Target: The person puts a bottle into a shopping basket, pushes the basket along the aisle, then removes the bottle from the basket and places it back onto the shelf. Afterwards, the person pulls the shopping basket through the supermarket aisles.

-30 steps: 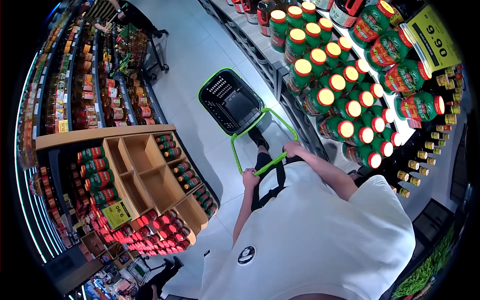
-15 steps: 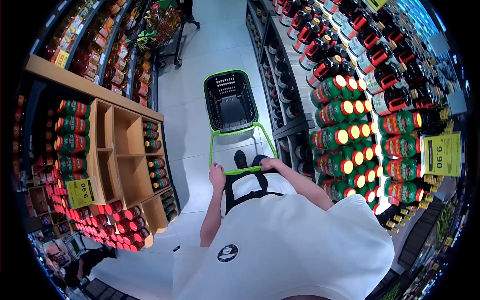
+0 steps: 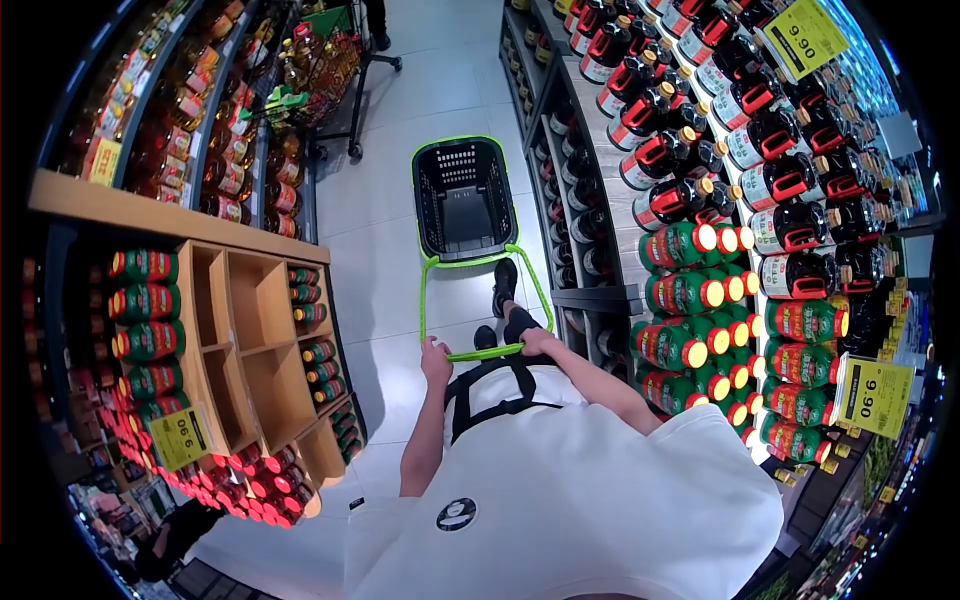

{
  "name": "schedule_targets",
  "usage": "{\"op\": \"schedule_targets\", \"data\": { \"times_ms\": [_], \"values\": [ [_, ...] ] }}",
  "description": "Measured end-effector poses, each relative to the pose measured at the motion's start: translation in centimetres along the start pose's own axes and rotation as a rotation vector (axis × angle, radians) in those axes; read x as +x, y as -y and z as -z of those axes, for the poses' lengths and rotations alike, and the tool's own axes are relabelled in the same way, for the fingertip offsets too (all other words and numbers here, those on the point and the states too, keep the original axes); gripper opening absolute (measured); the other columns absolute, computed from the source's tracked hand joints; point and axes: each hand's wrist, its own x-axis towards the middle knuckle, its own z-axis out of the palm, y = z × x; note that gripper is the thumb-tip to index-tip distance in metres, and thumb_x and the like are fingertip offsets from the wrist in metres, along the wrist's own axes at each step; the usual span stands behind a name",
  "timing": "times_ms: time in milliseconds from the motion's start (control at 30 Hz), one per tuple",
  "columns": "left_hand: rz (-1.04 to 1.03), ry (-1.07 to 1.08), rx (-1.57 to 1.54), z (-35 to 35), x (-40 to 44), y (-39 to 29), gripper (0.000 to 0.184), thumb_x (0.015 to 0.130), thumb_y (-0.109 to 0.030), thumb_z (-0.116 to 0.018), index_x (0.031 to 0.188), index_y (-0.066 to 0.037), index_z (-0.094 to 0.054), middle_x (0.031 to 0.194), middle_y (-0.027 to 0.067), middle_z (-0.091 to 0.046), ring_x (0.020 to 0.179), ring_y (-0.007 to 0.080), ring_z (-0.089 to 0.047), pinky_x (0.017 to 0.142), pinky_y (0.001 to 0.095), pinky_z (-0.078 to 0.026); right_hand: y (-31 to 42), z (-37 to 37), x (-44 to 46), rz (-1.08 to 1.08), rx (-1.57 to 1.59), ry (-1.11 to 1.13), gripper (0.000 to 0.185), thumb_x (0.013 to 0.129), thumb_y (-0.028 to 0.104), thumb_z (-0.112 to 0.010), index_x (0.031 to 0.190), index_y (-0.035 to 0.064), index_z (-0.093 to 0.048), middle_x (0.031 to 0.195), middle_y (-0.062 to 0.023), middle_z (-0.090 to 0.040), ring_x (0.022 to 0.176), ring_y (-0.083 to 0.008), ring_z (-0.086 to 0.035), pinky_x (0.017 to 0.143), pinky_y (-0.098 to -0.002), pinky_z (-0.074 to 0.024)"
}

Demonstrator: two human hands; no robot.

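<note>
Handling a basket by its raised handle. The black basket (image 3: 464, 207) is standing on the tiled floor (image 3: 375, 215) ahead of the person. Its green handle (image 3: 485, 353) is extending from the basket's near rim back toward the person's waist. Behind the basket, the left hand (image 3: 436, 360) is gripping the handle at its left corner, while the right hand (image 3: 537, 343) is gripping the crossbar near its right end; the fingers of both hands are apparently clamping on the bar. One dark shoe (image 3: 504, 287) is showing just behind the basket, the other shoe (image 3: 485, 337) farther behind it, near the crossbar. To the left of the basket, a wooden display (image 3: 270, 385) is holding green jars (image 3: 145, 300); ahead and to its left, a loaded cart (image 3: 325, 80) is standing. To its right, dark bottles (image 3: 670, 155) are forming rows.

For sound handling, both hands should be applying equal force, so that the basket is tracking straight; uneven force would probably be swinging it toward the display or the bottles. With a shoe so near the rim, short strides and well-extended arms should be preventing the toe from catching.
</note>
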Motion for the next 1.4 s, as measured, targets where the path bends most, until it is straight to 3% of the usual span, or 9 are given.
{"op": "schedule_targets", "data": {
  "times_ms": [167, 200, 233, 367, 633, 800, 900, 1233, 1400],
  "values": [
    [-0.008, 0.083, 0.046, 2.5, 5.9, -2.9, 0.013, 0.063, 0.000, -0.058, 0.072, -0.009, -0.059, 0.112, 0.0105, -0.043, 0.106, 0.0274, -0.042, 0.083, 0.0368, -0.042, 0.0, 6.9, 2.7, 0.081, 0.026, 0.165, 0.033, 0.060, 0.025, -0.067, 0.092, 0.0181, -0.064, 0.082, -0.0047, -0.064, 0.082, -0.0187, -0.059, 0.075, -0.0308, -0.0457],
    [-0.012, 0.090, 0.054, 3.7, 7.6, -3.8, 0.020, 0.060, 0.003, -0.058, 0.075, -0.010, -0.058, 0.112, 0.0107, -0.042, 0.108, 0.0290, -0.041, 0.084, 0.0373, -0.041, -0.4, 7.6, 3.8, 0.116, 0.131, 0.172, 0.020, 0.061, 0.027, -0.067, 0.075, 0.0140, -0.067, 0.066, 0.0005, -0.063, 0.061, -0.0116, -0.059, 0.060, -0.0251, -0.0475],
    [-0.025, 0.092, 0.081, 4.4, 9.2, -4.5, 0.020, 0.060, 0.003, -0.058, 0.075, -0.010, -0.058, 0.112, 0.0107, -0.042, 0.108, 0.0290, -0.041, 0.084, 0.0373, -0.041, -0.3, 8.9, 4.3, 0.089, 0.204, 0.204, 0.020, 0.062, 0.026, -0.067, 0.076, 0.0120, -0.067, 0.066, -0.0002, -0.063, 0.057, -0.0088, -0.058, 0.053, -0.0219, -0.0461],
    [-0.167, 0.118, 0.109, 6.5, 14.3, -6.6, 0.031, 0.056, 0.006, -0.058, 0.080, -0.013, -0.057, 0.111, 0.0095, -0.042, 0.105, 0.0311, -0.041, 0.084, 0.0384, -0.041, 0.0, 13.7, 6.7, 0.118, 0.280, 0.157, 0.026, 0.061, 0.024, -0.068, 0.080, 0.0066, -0.066, 0.070, -0.0049, -0.064, 0.059, -0.0142, -0.061, 0.055, -0.0239, -0.0482],
    [-0.036, 0.130, 0.038, 5.7, 20.5, -10.3, 0.027, 0.060, 0.003, -0.057, 0.077, -0.017, -0.059, 0.111, 0.0072, -0.042, 0.107, 0.0303, -0.039, 0.086, 0.0441, -0.037, -0.2, 20.8, 11.2, 0.085, 0.116, 0.154, 0.023, 0.056, 0.020, -0.070, 0.075, 0.0082, -0.067, 0.069, -0.0052, -0.064, 0.062, -0.0166, -0.061, 0.056, -0.0295, -0.0477],
    [-0.075, 0.096, -0.015, 7.1, 25.9, -11.0, 0.023, 0.062, 0.003, -0.055, 0.074, -0.017, -0.060, 0.112, 0.0057, -0.042, 0.109, 0.0296, -0.036, 0.084, 0.0475, -0.035, 1.6, 25.6, 11.6, 0.093, 0.046, 0.055, 0.040, 0.060, 0.021, -0.068, 0.099, 0.0149, -0.062, 0.083, -0.0062, -0.064, 0.076, -0.0198, -0.061, 0.072, -0.0298, -0.0463],
    [-0.063, 0.082, -0.016, 7.4, 28.6, -10.0, 0.022, 0.062, 0.001, -0.055, 0.072, -0.018, -0.060, 0.111, 0.0047, -0.042, 0.108, 0.0295, -0.035, 0.084, 0.0467, -0.035, 3.6, 29.2, 12.4, 0.009, 0.086, 0.234, 0.040, 0.061, 0.022, -0.067, 0.100, 0.0147, -0.062, 0.085, -0.0061, -0.064, 0.078, -0.0203, -0.060, 0.072, -0.0306, -0.0461],
    [-0.147, 0.147, -0.069, 11.6, 43.1, -8.2, 0.024, 0.062, 0.001, -0.056, 0.076, -0.017, -0.062, 0.114, 0.0062, -0.041, 0.110, 0.0300, -0.033, 0.086, 0.0492, -0.031, 8.9, 38.7, 20.1, -0.009, 0.159, 0.166, 0.032, 0.064, 0.019, -0.060, 0.094, 0.0076, -0.063, 0.074, -0.0062, -0.063, 0.065, -0.0174, -0.060, 0.063, -0.0284, -0.0462],
    [-0.202, 0.206, -0.028, 12.7, 49.6, -7.3, 0.023, 0.063, -0.001, -0.055, 0.080, -0.015, -0.062, 0.112, 0.0078, -0.043, 0.107, 0.0310, -0.037, 0.086, 0.0454, -0.036, 10.7, 40.6, 23.3, 0.002, 0.092, -0.158, 0.033, 0.063, 0.020, -0.059, 0.094, 0.0116, -0.063, 0.095, -0.0121, -0.061, 0.089, -0.0259, -0.058, 0.079, -0.0343, -0.0457]
  ]
}}
